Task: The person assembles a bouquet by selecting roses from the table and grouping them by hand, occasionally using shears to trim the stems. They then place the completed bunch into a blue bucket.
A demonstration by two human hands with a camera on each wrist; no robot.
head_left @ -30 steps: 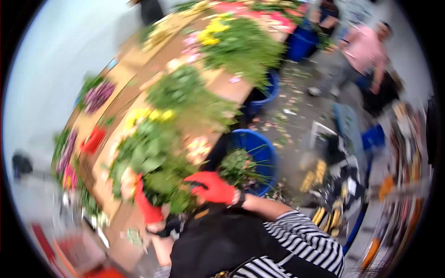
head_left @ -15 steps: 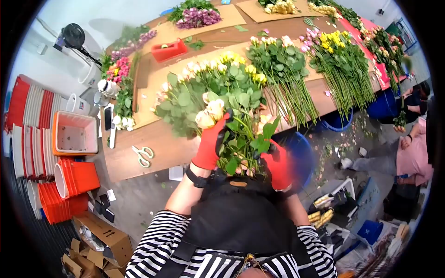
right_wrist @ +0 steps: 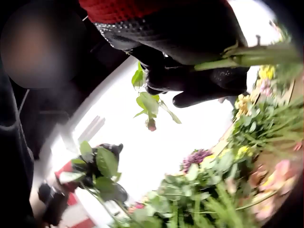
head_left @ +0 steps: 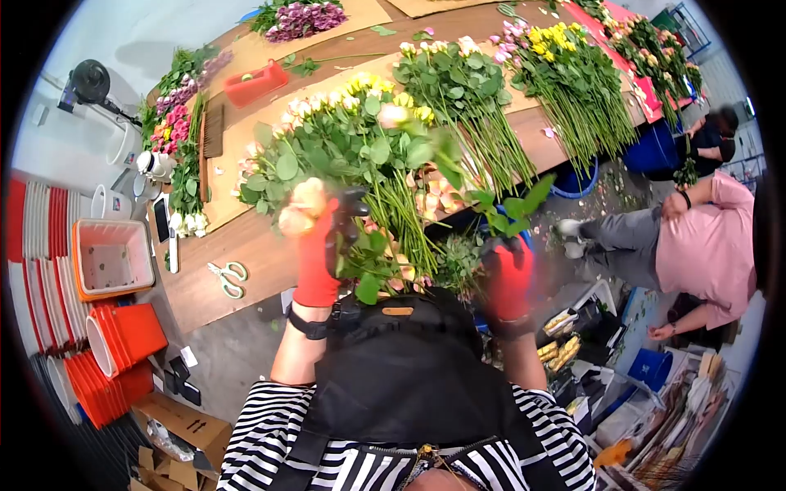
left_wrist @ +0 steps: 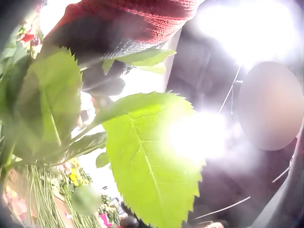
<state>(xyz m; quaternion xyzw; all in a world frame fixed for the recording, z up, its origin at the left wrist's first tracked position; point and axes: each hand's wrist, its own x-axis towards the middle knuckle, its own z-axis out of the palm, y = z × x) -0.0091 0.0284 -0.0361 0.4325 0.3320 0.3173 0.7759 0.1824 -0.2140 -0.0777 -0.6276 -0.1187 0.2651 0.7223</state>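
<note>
My left hand (head_left: 318, 258), in a red glove with a black coating, grips a few peach roses (head_left: 303, 209); their blooms stand above the hand and leaves hang beside it. In the left wrist view a large serrated rose leaf (left_wrist: 147, 161) covers much of the glove's surroundings. My right hand (head_left: 509, 278), gloved alike and blurred, holds a single rose stem (right_wrist: 266, 56), with black-coated fingers (right_wrist: 204, 90) curled around it. That stem slants up and left over the table, ending in a pale pink bloom (head_left: 393, 114).
Bunches of yellow and peach roses (head_left: 327, 155) lie across the table (head_left: 205, 286), with green scissors (head_left: 228, 278) near its front left corner. A red bin (head_left: 255, 86) lies farther back. Orange buckets (head_left: 123, 335) stack at left. A person in pink (head_left: 708, 237) stands at right.
The view has swung from the right to face the table. Since half a second ago my hands have moved apart, the left one leftward, the right one rightward with a rose stem.
</note>
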